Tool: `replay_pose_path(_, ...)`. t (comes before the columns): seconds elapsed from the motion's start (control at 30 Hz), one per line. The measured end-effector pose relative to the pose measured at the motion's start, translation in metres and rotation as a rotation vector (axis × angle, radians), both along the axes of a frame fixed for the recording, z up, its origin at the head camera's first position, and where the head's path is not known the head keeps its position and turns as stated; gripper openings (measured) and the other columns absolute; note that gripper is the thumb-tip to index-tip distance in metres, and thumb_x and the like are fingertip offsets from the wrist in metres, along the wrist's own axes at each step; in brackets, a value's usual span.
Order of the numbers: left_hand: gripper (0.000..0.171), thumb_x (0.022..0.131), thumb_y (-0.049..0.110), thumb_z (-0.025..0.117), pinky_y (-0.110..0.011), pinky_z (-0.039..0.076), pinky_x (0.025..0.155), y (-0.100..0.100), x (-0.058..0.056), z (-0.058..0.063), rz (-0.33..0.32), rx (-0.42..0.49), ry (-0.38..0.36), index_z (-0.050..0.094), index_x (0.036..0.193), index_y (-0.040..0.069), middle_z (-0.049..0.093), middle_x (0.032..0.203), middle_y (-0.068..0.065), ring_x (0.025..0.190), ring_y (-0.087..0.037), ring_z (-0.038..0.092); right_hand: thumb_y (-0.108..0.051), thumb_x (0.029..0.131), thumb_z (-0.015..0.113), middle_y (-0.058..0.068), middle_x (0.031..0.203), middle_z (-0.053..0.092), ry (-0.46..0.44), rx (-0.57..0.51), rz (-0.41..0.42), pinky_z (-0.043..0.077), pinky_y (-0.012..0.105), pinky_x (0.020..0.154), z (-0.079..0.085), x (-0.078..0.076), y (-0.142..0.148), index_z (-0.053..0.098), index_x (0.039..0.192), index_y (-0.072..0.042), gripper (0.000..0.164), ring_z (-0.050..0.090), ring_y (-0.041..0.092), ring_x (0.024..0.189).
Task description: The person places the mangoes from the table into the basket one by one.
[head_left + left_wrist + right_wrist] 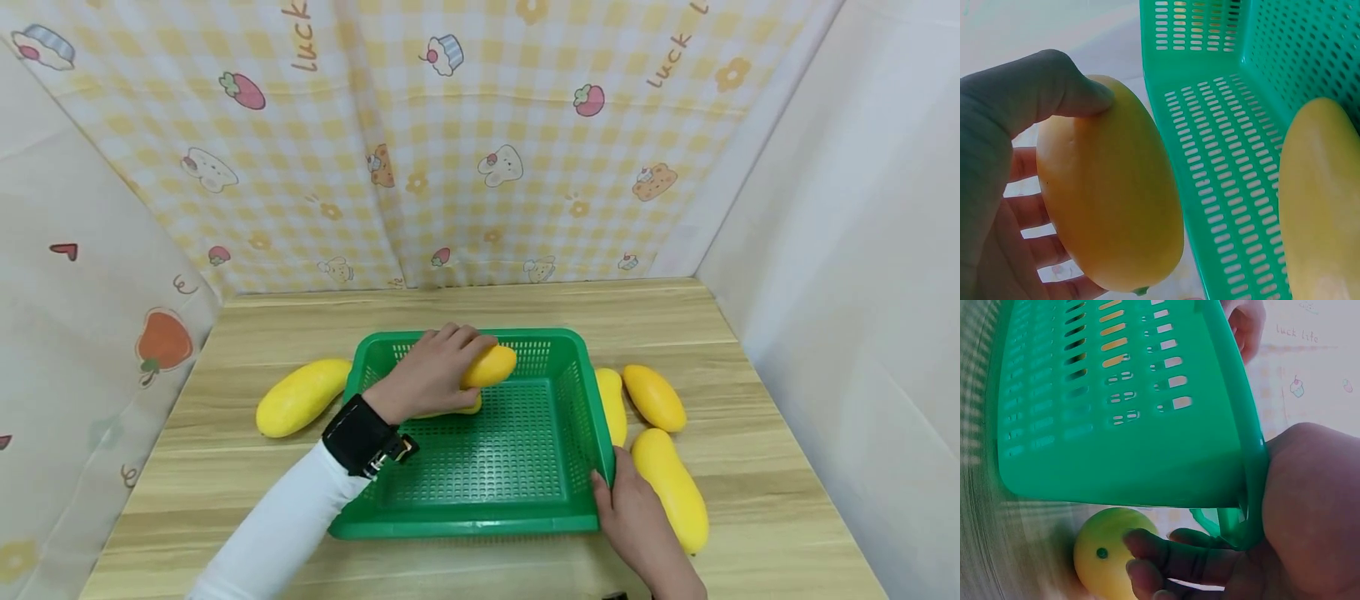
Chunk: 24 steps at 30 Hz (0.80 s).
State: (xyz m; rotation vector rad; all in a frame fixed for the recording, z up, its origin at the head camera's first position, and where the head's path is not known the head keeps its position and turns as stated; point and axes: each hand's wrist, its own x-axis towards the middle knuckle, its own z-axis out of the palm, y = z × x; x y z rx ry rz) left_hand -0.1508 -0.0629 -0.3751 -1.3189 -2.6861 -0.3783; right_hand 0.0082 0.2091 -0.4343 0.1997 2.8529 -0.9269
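Observation:
Over the left back part of a green plastic basket [487, 525], my left hand [431, 375] grips an orange-yellow mango [491, 367]. The left wrist view shows the thumb across the top of the mango [1113, 194], fingers behind it, and a small green stem tip. Beneath that hand a long yellow fruit [471, 407] lies in the basket, mostly hidden in the head view. My right hand [637, 512] holds the basket's front right rim, with fingers curled under the edge in the right wrist view.
Left of the basket lies a long yellow fruit [302, 398]. At the right are an orange mango [655, 398], a yellow fruit [611, 404] against the basket wall, and another long one [671, 487] beside my right hand. Patterned cloth [465, 208] hangs behind the wooden table [750, 467].

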Motion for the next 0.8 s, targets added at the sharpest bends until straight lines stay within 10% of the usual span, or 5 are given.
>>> replay_pose_path(0.8,0.061,0.081,0.035,0.072,-0.041,0.042,0.081,0.05,-0.003,-0.024,-0.047,-0.06,-0.036,0.05,0.134,0.013,0.055,0.118,-0.007,0.101,-0.024,0.043,-0.018,0.098,0.052,0.008,0.081,0.058,0.008,-0.025,-0.024,0.046,0.032,0.061,0.001,0.004,0.0,0.043,0.124,0.006,0.036,0.052,0.015,0.067)
